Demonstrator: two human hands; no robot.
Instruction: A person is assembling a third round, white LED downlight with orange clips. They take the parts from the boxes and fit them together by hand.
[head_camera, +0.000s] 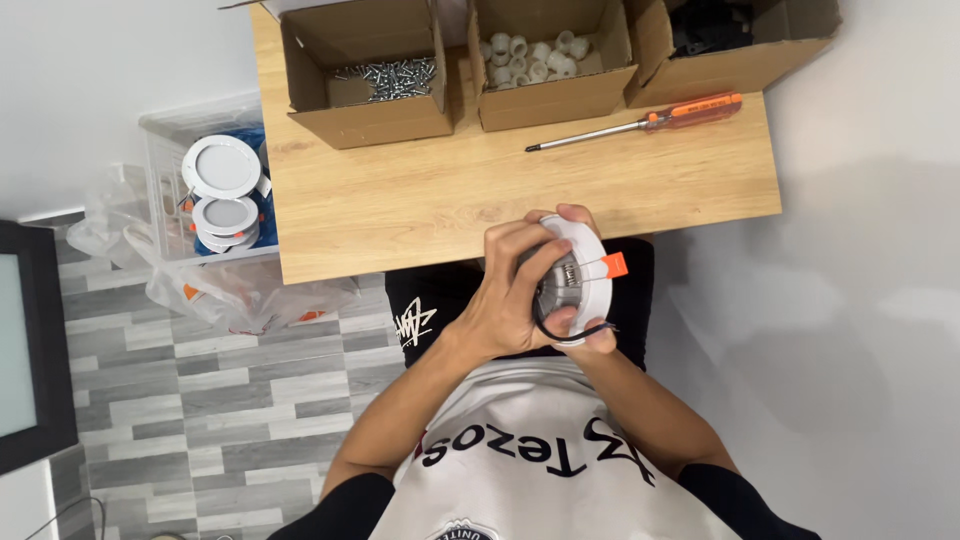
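both hands, left hand (515, 290) and right hand (585, 330), curled around white round downlight (590, 275)

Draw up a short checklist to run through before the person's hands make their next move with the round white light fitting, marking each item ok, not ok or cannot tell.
1. Round white light fitting held in both hands, left hand over it, right hand beneath: ok.
2. Orange clip on the fitting's rim in sight: ok.
3. Black wire free of the fingers: cannot tell.
4. Orange-handled screwdriver lying loose on the wooden table, unheld: ok.
5. Open box of screws upright on the table: ok.
6. Screw already seated in the fitting: cannot tell, the left hand hides it.
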